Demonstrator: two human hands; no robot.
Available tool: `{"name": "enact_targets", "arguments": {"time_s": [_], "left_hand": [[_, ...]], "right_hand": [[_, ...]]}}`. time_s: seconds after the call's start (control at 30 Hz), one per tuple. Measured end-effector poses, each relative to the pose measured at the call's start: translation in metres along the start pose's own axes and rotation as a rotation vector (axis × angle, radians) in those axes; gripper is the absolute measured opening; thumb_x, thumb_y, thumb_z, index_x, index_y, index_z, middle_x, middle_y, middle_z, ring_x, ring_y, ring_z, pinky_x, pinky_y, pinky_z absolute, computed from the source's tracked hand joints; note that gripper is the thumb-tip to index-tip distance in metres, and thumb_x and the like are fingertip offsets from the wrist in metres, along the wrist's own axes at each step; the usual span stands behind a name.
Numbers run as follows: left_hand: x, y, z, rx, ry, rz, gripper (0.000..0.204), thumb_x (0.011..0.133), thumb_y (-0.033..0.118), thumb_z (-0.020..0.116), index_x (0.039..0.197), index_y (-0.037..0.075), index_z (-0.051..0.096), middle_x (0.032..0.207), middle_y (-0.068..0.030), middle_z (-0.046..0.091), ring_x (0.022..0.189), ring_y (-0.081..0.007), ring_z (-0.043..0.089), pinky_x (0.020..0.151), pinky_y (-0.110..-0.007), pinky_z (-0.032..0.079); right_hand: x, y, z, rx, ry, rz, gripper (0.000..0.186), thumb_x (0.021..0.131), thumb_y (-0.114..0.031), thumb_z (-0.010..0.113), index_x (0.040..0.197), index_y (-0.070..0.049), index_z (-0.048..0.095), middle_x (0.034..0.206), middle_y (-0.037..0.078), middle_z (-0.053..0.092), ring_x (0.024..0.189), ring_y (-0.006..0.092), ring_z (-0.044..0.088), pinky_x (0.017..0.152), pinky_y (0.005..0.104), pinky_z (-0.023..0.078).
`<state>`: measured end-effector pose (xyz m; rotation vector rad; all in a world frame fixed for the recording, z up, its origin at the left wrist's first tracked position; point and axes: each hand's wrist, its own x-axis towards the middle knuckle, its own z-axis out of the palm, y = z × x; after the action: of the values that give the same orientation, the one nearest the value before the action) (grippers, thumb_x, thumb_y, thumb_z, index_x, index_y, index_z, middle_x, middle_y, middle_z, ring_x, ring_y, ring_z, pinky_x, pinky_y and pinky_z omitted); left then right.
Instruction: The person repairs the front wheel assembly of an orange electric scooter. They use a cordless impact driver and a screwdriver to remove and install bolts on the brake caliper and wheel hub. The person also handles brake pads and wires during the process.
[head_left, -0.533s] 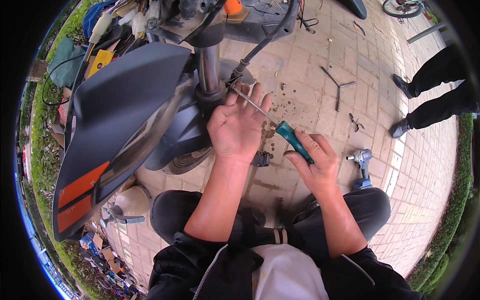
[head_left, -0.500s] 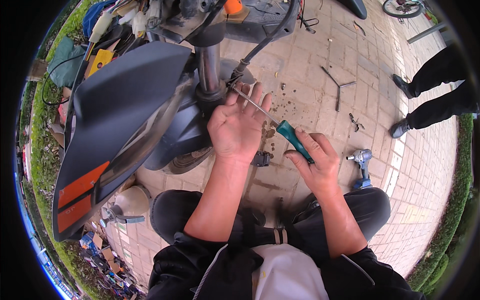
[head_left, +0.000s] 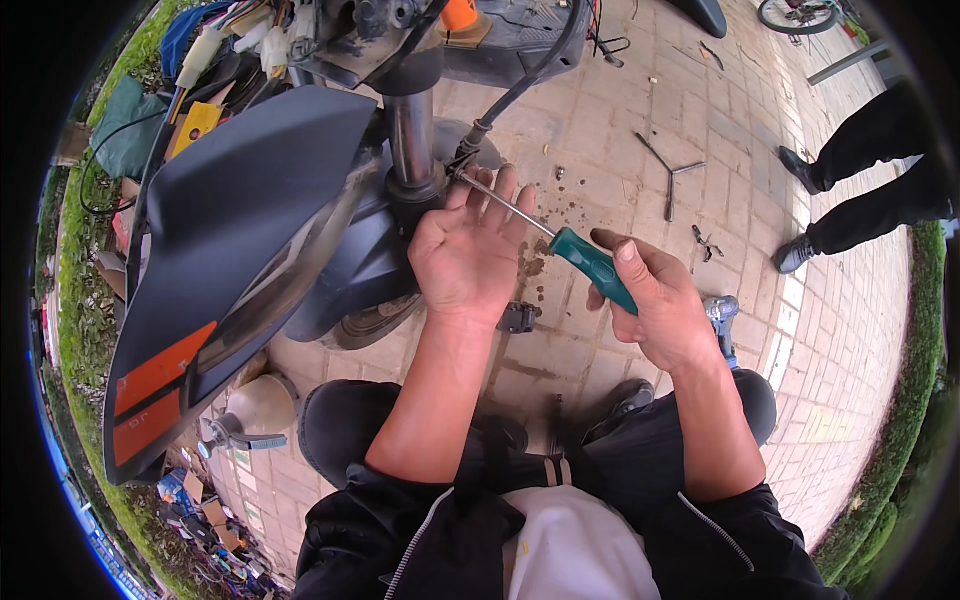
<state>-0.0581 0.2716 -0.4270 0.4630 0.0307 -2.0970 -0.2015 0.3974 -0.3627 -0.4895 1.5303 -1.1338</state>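
Note:
My right hand [head_left: 660, 300] grips a screwdriver [head_left: 596, 267] by its green handle, the thumb lying along the top. The thin metal shaft slants up and left to a cable fitting [head_left: 466, 158] beside the fork tube [head_left: 411, 140] of a scooter. Whether the tip sits in a screw is too small to tell. My left hand [head_left: 470, 262] is palm up under the shaft, its fingers stretched toward the fitting and partly behind the shaft; it grips nothing visible. Left of it is the dark front fender [head_left: 230, 190] with orange patches.
A blue-grey power drill [head_left: 722, 318] stands partly hidden beyond my right hand. A three-armed wrench [head_left: 671, 175] and small metal parts [head_left: 707, 243] lie on the paving. A person's legs [head_left: 865, 145] are at right. A pale round container [head_left: 258, 408] stands at lower left.
My right hand has turned and shifted right, with its grip on the screwdriver handle changed and the thumb now on top. My left hand stays about where it was.

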Motion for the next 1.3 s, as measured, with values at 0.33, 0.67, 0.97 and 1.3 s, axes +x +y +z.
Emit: {"name": "enact_targets", "arguments": {"time_s": [0.33,0.67,0.97,1.3], "left_hand": [[-0.001,-0.002,0.004,0.006,0.042,-0.005,0.030,0.082,0.006,0.050,0.110,-0.001,0.054,0.110,-0.0085,0.055,0.115,-0.0282,0.053,0.108,-0.050,0.040],[0.004,-0.006,0.003,0.125,0.086,0.053,0.027,0.083,-0.005,0.056,0.109,0.002,0.056,0.105,-0.0053,0.060,0.106,-0.0207,0.058,0.102,-0.040,0.046],[0.005,-0.007,0.000,0.136,0.087,0.071,0.023,0.089,-0.004,0.052,0.112,-0.003,0.056,0.109,-0.0100,0.063,0.106,-0.0185,0.063,0.100,-0.035,0.050],[0.007,-0.007,0.001,0.185,0.100,0.089,0.024,0.086,-0.003,0.056,0.109,0.002,0.057,0.103,-0.0053,0.061,0.102,-0.0182,0.059,0.100,-0.036,0.047]], "right_hand": [[-0.003,0.009,0.000,0.472,-0.038,0.178,0.060,0.098,-0.040,0.052,0.140,0.001,0.039,0.086,0.017,0.063,0.040,0.0117,0.042,0.039,0.0255,0.038],[0.004,0.007,-0.003,0.648,-0.268,0.325,0.075,0.097,-0.062,0.030,0.138,0.001,0.043,0.063,0.003,0.047,0.051,0.0100,0.036,0.046,0.0240,0.029],[0.001,0.040,-0.003,-0.364,0.126,-0.579,0.065,0.090,-0.050,0.061,0.130,0.000,0.050,0.066,0.005,0.056,0.052,0.0161,0.047,0.050,0.0290,0.041],[-0.005,0.023,-0.008,0.321,-0.025,0.168,0.068,0.084,-0.042,0.069,0.133,0.000,0.047,0.067,0.013,0.050,0.052,0.0236,0.046,0.050,0.0342,0.042]]}}
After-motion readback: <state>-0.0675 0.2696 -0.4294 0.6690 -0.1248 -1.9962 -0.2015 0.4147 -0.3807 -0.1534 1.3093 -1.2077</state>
